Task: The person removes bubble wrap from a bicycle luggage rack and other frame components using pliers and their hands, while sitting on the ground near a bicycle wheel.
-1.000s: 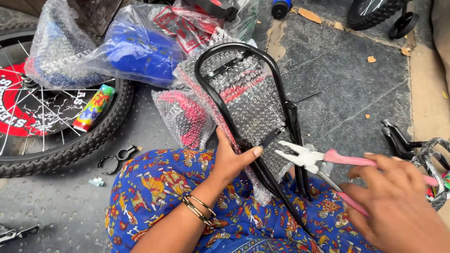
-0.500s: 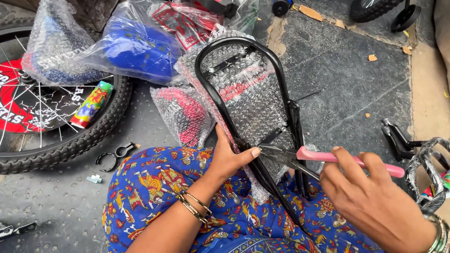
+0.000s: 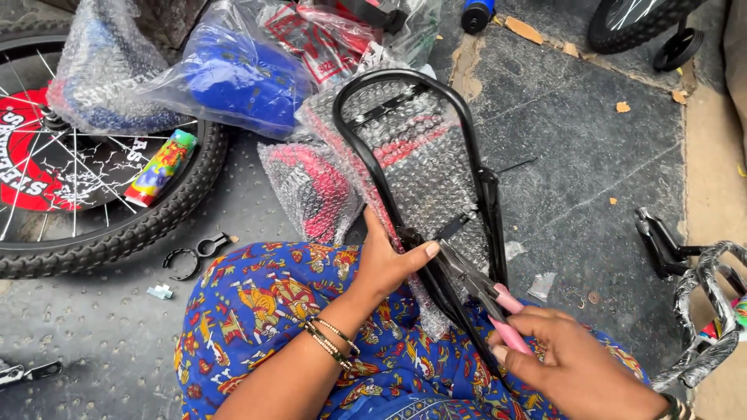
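Note:
A black metal loop-shaped bicycle carrier frame (image 3: 379, 167), with bubble-wrapped parts (image 3: 420, 148) inside it, leans against my lap. My left hand (image 3: 387, 260) grips the frame's left rail, thumb out toward a black cable tie (image 3: 454, 226). My right hand (image 3: 572, 362) holds pink-handled pliers (image 3: 490, 299), their jaws at the frame near my left thumb. My lap is covered by blue patterned cloth (image 3: 257, 311).
A bicycle wheel with a black tyre (image 3: 117, 237) lies at left, next to a colourful tube (image 3: 161, 167). Plastic-wrapped blue parts (image 3: 233, 78) sit behind. A black clamp (image 3: 191, 255) lies on the floor. More wrapped bicycle parts (image 3: 700, 295) stand at right.
My right hand has brought the pliers down and left, from beside the frame to the frame's rail close to my left thumb. My left hand stays on the frame.

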